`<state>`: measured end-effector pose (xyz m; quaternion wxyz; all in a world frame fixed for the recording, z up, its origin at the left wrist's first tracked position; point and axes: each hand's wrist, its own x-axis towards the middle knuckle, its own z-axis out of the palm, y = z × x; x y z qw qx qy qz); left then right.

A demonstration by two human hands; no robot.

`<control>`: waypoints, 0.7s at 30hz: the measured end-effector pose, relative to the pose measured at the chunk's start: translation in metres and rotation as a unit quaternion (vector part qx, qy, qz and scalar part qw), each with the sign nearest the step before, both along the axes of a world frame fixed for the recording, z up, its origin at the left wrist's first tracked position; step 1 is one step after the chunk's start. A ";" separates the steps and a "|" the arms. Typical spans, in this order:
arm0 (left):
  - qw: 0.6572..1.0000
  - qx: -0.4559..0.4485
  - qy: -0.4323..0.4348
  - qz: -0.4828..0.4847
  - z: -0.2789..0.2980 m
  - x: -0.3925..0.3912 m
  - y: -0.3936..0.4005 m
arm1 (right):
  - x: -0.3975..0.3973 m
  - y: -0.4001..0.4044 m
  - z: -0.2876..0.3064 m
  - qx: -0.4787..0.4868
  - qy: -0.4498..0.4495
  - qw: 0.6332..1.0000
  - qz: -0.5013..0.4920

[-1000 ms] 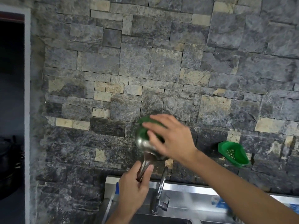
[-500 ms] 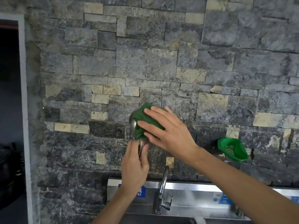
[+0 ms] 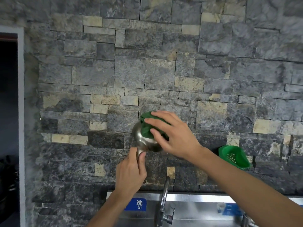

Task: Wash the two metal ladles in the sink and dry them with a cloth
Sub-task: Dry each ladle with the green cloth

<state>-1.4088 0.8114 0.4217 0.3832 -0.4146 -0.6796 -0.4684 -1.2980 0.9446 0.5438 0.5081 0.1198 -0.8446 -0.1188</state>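
Ladle (image 3: 143,138) raised in front of the stone wall (image 3: 131,76), above the faucet (image 3: 164,192) and the sink rim (image 3: 196,198), bowl uppermost, neck running down into the left hand (image 3: 131,173). Green cloth (image 3: 148,124) bunched over and into the bowl, pressed there by the right hand (image 3: 173,133).

Step in hand, as a judgement: drying 1 of the 2 ladles, or possibly scrubbing it if the green piece is a scouring pad; cannot tell which. Second ladle not in view. Next move likely calls for turning the bowl against the cloth so the outer wall and the neck get wiped too, then a swap to the other ladle.

Left hand clenched around the ladle's neck just under the bowl, thumb and fingers wrapped, handle end hidden inside the fist. Right hand fairly flat, fingers extended and spread across the cloth, pushing it onto the metal rather than gripping it; thumb side hidden.

Further out: green strainer basket (image 3: 233,157) fixed on the wall at right, blue label (image 3: 139,204) on the sink's back rim, dark doorway (image 3: 8,112) at far left.
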 end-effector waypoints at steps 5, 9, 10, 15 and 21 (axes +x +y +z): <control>1.000 0.002 -0.004 -0.028 -0.006 -0.009 0.000 | 0.000 0.004 0.003 -0.046 -0.031 0.998 -0.007; 0.998 0.029 -0.009 -0.052 -0.001 -0.006 0.000 | 0.000 0.000 -0.007 0.035 0.006 0.999 -0.024; 0.998 0.034 -0.005 -0.046 0.001 -0.004 0.000 | 0.000 -0.001 -0.008 0.061 0.017 0.998 -0.022; 0.998 0.060 -0.004 0.024 0.009 -0.008 -0.006 | 0.003 -0.003 -0.011 0.127 0.040 0.991 0.015; 0.998 0.060 -0.010 -0.011 -0.007 -0.021 -0.017 | 0.002 -0.007 -0.006 0.007 0.013 0.990 0.138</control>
